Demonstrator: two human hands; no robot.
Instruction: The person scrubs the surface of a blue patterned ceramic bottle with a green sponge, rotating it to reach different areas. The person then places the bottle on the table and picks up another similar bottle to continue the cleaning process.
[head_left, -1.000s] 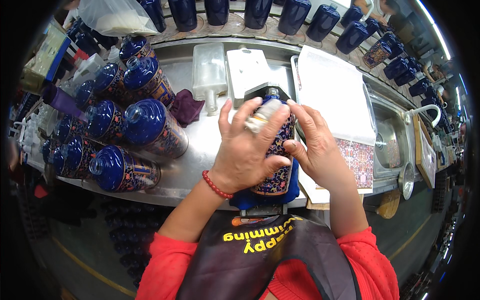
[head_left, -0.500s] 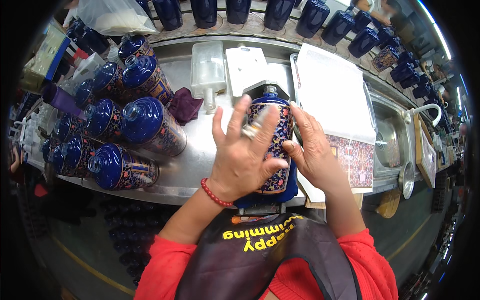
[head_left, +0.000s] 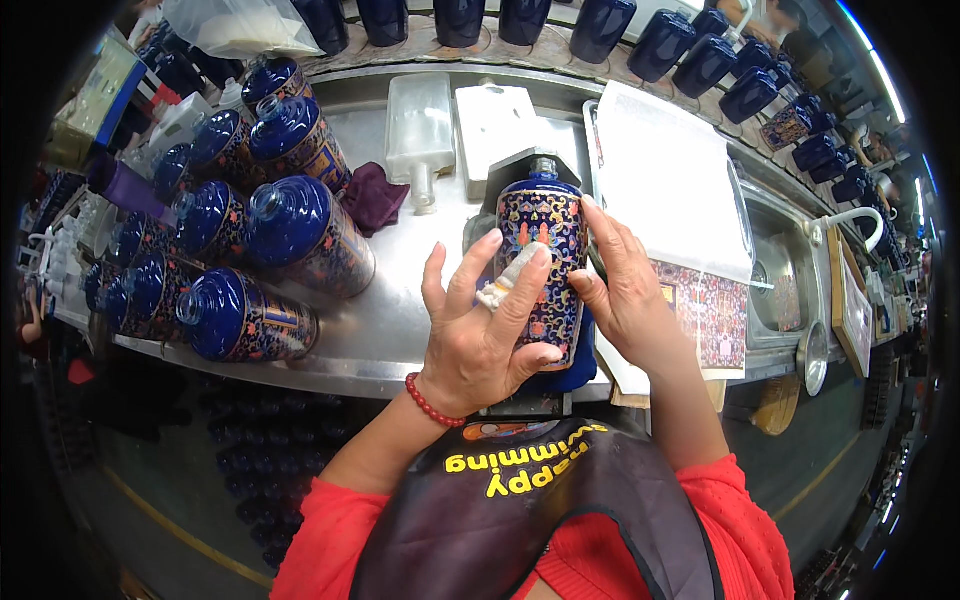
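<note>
While the patterned blue bottle (head_left: pixel 545 270) stood upright at the near edge of the steel bench (head_left: pixel 400 300), directly in front of me, I held it from both sides. L. hand (head_left: pixel 480 335): fingers spread over the bottle's left face, thumb tucked low against its base, a small whitish wad pinched betw. index and middle finger and pressed to the decorated surface; so the grip was loose and wide, holding the wad rather than clamping the bottle. A red bead bracelet (head_left: pixel 432 402) sat at that wrist. R. hand (head_left: pixel 625 290): fingers flat along the bottle's right side, thumb pointing inward toward the pattern, steadying it in a narrow hold. The bottle's short neck was uncapped, w/ a grey holder just behind it. A dark blue cloth (head_left: pixel 582 355) lay under and beside the base.

To my left, finished bottles (head_left: pixel 300 235) of the same pattern lay on their sides in a close cluster, necks toward me. A maroon rag (head_left: pixel 375 195) lay near them, a clear flask-shaped bottle (head_left: pixel 420 130) beyond. To my right, a white sheet (head_left: pixel 670 180) partly covered a printed decal sheet (head_left: pixel 710 310). Plain dark blue bottles (head_left: pixel 600 25) lined the far edge. My red sleeves and dark apron (head_left: pixel 530 520) filled the lower field.
</note>
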